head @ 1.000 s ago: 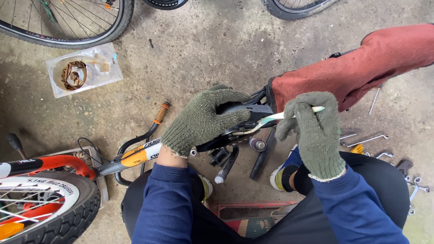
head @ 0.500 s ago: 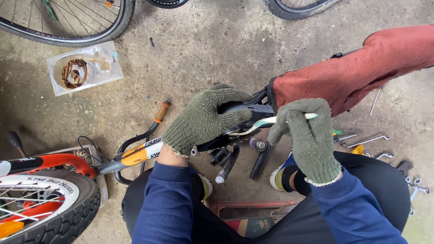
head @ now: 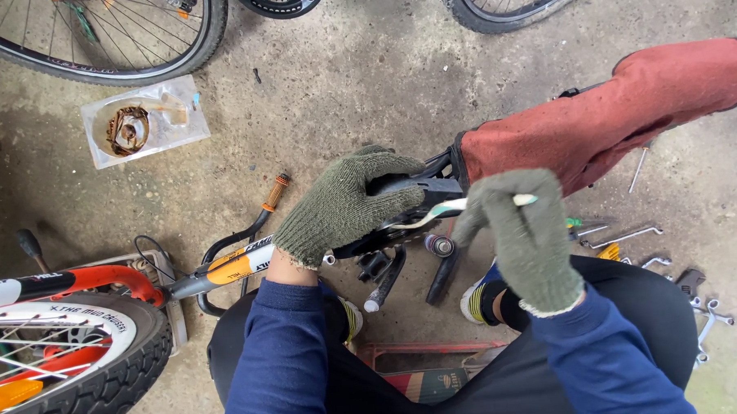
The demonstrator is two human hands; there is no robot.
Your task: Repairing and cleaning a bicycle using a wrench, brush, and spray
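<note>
Concrete floor (head: 396,75) | my left hand (head: 344,204) clamps black saddle underside (head: 417,185) | right hand (head: 525,238) pinches pale tool (head: 434,213) against it, between both hands

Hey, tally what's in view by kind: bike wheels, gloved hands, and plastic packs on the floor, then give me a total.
Bike wheels: 3
Gloved hands: 2, left hand gripping the black bracket, right hand holding the pale lever
Clear plastic pack: 1
Total: 6

Bike repair shop: wheels (head: 93,45), wrenches (head: 623,239) on concrete floor (head: 364,93).
</note>
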